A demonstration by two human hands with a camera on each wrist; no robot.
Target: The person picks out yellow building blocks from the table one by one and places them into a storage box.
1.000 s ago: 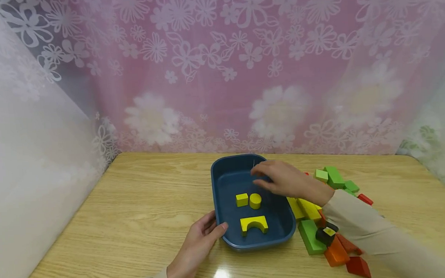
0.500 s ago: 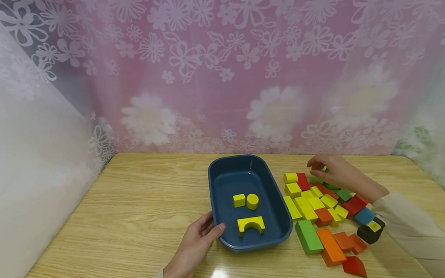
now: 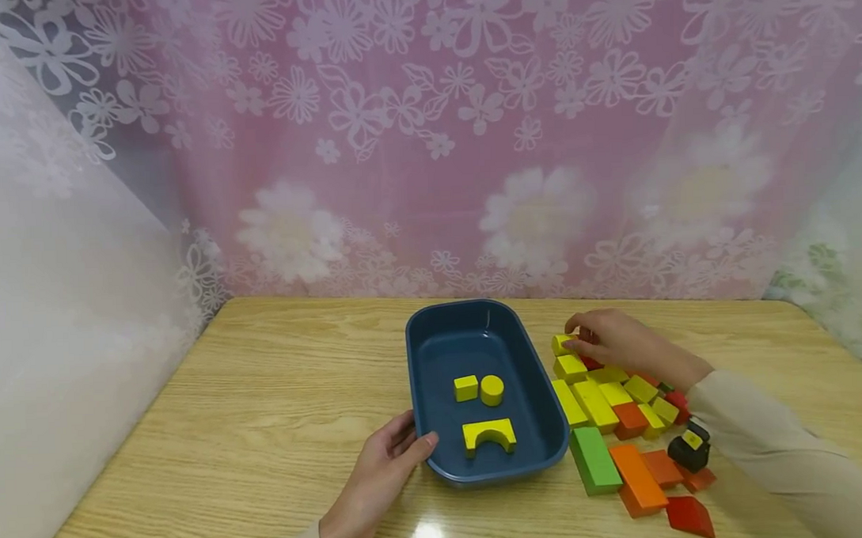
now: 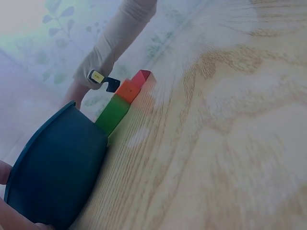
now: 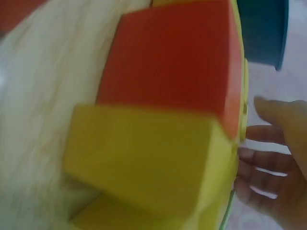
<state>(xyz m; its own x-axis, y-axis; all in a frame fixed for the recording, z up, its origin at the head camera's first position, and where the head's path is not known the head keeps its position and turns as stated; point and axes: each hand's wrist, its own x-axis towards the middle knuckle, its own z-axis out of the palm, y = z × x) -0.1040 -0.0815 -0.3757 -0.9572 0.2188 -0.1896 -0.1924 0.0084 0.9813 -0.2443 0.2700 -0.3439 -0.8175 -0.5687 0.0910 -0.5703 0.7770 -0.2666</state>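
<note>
My left hand grips the near left side of a dark blue plastic tub, thumb over the rim and fingers against the outer wall. Inside the tub lie a small yellow rectangular block, a yellow cylinder block and a yellow arch block. To the tub's right, my right hand pinches another yellow cylinder at the back of the block pile, thumb in front and fingers behind. The hand partly covers that cylinder and a red block. The right wrist view shows the fingertips behind nearer yellow blocks.
Beside the tub spread several yellow blocks, a long green block, orange blocks and a red block. A black device sits on my right wrist. A flowered curtain hangs behind the wooden table.
My right hand has moved from above the tub right to the green blocks at the back of the pile, then back left to the yellow cylinder. The left hand stays on the tub.
</note>
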